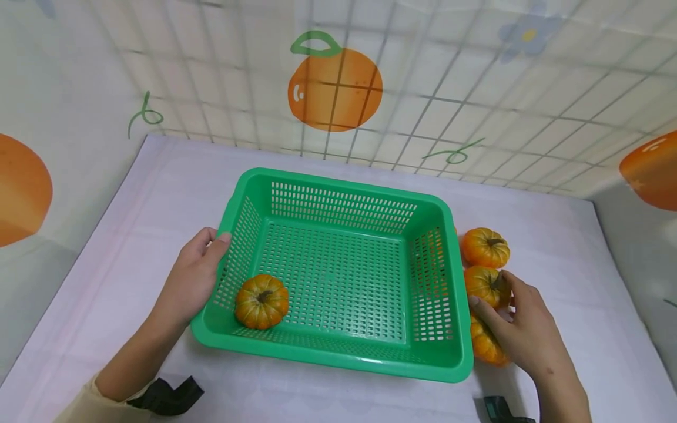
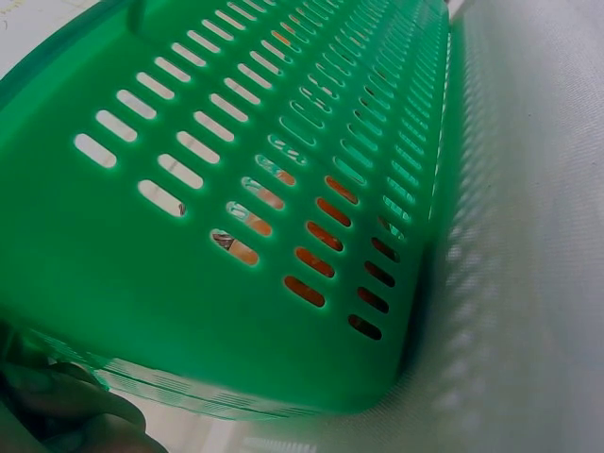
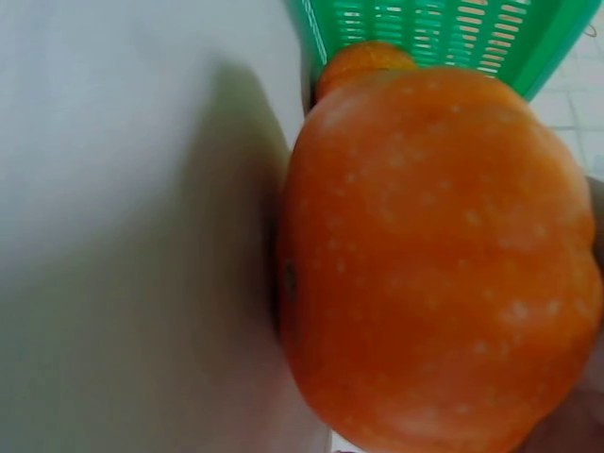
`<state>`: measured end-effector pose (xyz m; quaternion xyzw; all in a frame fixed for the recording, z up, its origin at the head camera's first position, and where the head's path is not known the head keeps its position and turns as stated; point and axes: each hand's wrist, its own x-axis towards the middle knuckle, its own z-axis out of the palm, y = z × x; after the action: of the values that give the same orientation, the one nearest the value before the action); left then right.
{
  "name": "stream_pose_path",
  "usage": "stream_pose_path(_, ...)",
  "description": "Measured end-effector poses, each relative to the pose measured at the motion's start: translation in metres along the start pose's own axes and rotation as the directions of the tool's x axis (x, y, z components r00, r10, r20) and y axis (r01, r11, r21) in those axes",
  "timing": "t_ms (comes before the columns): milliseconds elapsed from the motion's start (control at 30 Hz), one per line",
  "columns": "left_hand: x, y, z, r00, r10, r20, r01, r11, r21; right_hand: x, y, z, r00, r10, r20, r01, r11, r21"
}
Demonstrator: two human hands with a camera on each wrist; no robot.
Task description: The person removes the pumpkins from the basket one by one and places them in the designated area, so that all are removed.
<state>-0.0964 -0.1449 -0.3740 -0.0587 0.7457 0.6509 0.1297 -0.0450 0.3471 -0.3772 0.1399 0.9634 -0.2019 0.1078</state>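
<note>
A green plastic basket (image 1: 328,358) with slotted walls sits in the middle of the table. My left hand (image 1: 193,276) grips its left rim, thumb on top; its fingers (image 2: 66,415) show at the lower left of the left wrist view. One small orange pumpkin (image 1: 261,301) lies inside, in the near left corner. Outside the right wall, several more stand in a row. My right hand (image 1: 529,326) holds the middle pumpkin (image 1: 483,285) there between thumb and fingers. A nearer pumpkin (image 1: 485,345) is partly under that hand. In the right wrist view, a large pumpkin (image 3: 439,264) hides most of the hand.
Beyond the held one stands another pumpkin (image 1: 485,247), by the basket's right wall. A white cloth (image 1: 121,235) covers the table. A grid-patterned wall (image 1: 254,88) with printed fruit rises behind. Black straps (image 1: 169,396) show near both wrists.
</note>
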Motion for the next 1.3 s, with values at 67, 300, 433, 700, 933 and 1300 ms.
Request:
stream_pose_path(67,0.000,0.000,0.000,1.000,0.000,-0.001,0.000,1.000,-0.001,0.000,0.000,-0.001,1.000,-0.007,0.003,0.007,1.000,0.004)
stream_pose_path(300,0.000,0.000,0.000,1.000,0.001,0.003,-0.001,1.000,-0.010,-0.004,0.001,-0.003,0.999,-0.049,-0.001,0.049,0.999,0.023)
stream_pose_path(433,0.000,0.000,0.000,1.000,0.004,0.002,-0.004,1.000,-0.011,-0.006,0.000,-0.004,0.997,-0.071,-0.016,0.071,0.997,0.020)
stream_pose_path(700,0.000,0.000,0.001,1.000,0.010,0.004,-0.010,1.000,-0.013,-0.010,-0.006,-0.008,0.994,-0.093,-0.061,0.093,0.996,0.000)
stream_pose_path(933,0.002,0.001,0.003,1.000,0.007,0.011,-0.007,1.000,0.000,-0.019,-0.012,-0.017,0.990,-0.103,-0.100,0.098,0.994,-0.053)
stream_pose_path(1300,-0.001,0.003,0.002,1.000,0.002,-0.012,-0.002,1.000,0.030,-0.048,-0.061,-0.038,0.933,-0.301,-0.199,0.305,0.952,-0.010)
